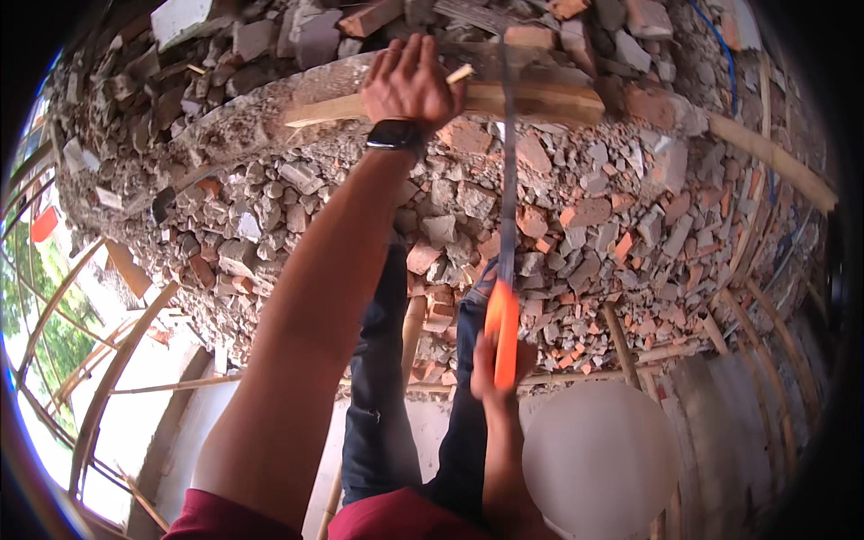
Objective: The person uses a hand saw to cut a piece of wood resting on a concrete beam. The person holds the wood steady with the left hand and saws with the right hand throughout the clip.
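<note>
A length of pale wood (pixel 531 101) lies crosswise on a rough concrete beam (pixel 243 117) at the far side. My left hand (pixel 409 83), with a dark watch (pixel 393 135) on its wrist, bears down on the wood, its fingers bent over the far edge. Beside the thumb a small pale wood splinter (pixel 459 74) sticks out. Closer to me, my right hand (pixel 490 367) is closed round the orange handle (pixel 504 333) of a handsaw. The saw's long narrow blade (pixel 508 207) points away from me and crosses the wood to the right of my left hand.
Broken brick and concrete rubble (pixel 585 216) surrounds the beam. A round pole (pixel 774 162) leans at the right, near a blue cord (pixel 724 54). Wooden poles (pixel 117 369) form a frame at the left. A pale round shape (pixel 601 459) appears at lower right, beside my legs.
</note>
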### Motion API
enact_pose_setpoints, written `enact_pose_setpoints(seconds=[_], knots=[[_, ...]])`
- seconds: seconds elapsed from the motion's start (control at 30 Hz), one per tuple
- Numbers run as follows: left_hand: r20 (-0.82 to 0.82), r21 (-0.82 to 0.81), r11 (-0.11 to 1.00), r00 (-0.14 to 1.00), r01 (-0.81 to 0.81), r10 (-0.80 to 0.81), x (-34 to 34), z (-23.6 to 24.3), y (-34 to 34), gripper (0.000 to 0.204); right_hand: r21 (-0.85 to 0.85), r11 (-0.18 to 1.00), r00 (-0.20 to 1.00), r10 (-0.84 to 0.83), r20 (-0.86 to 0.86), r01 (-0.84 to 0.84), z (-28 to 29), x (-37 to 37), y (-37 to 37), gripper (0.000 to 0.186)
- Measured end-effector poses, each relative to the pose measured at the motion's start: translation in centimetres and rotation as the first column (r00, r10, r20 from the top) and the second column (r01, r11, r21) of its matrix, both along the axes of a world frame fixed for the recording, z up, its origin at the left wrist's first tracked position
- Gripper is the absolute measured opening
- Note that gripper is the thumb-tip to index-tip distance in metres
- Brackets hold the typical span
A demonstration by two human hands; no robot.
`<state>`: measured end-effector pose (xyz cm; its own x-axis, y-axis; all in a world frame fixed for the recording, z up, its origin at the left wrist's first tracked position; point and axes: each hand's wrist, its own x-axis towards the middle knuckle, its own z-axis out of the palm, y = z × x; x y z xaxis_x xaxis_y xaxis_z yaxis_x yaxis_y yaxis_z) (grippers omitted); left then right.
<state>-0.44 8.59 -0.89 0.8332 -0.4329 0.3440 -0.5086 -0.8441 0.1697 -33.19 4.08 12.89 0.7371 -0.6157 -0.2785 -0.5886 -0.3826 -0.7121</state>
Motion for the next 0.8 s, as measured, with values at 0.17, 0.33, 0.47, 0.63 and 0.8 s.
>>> enact_pose_setpoints(seconds=[0.17, 0.33, 0.47, 0.63, 0.8], knots=[[-0.117, -0.075, 0.997, 0.993, 0.017, -0.025, 0.6, -0.4, -1.0, 0.062, 0.109, 0.989, 0.994, 0.097, 0.056, -0.103, -2.6, 5.2, -3.4, 0.029], [-0.101, -0.044, 0.999, 0.995, 0.012, -0.017, 0.3, -1.2, -0.2, 0.063, 0.291, 0.957, 1.000, 0.020, -0.021, -0.013, -3.5, 3.7, -2.9, 0.017], [0.074, -0.029, 0.999, 0.996, 0.046, -0.043, 0.6, -0.1, -0.5, 0.048, 0.441, 0.897, 0.998, -0.026, 0.055, -0.001, -5.3, -3.0, -0.2, 0.062], [0.077, -0.061, 0.996, 0.995, 0.071, -0.066, 1.1, -0.3, -1.1, 0.046, 0.154, 0.987, 0.883, -0.034, 0.469, -0.044, -10.1, 8.6, -2.6, 0.023], [0.030, -0.057, 0.996, 0.998, 0.065, -0.064, 1.2, -0.8, -0.2, 0.049, 0.246, 0.963, 0.982, 0.070, 0.174, -0.112, -5.4, -7.8, 1.3, 0.023]])
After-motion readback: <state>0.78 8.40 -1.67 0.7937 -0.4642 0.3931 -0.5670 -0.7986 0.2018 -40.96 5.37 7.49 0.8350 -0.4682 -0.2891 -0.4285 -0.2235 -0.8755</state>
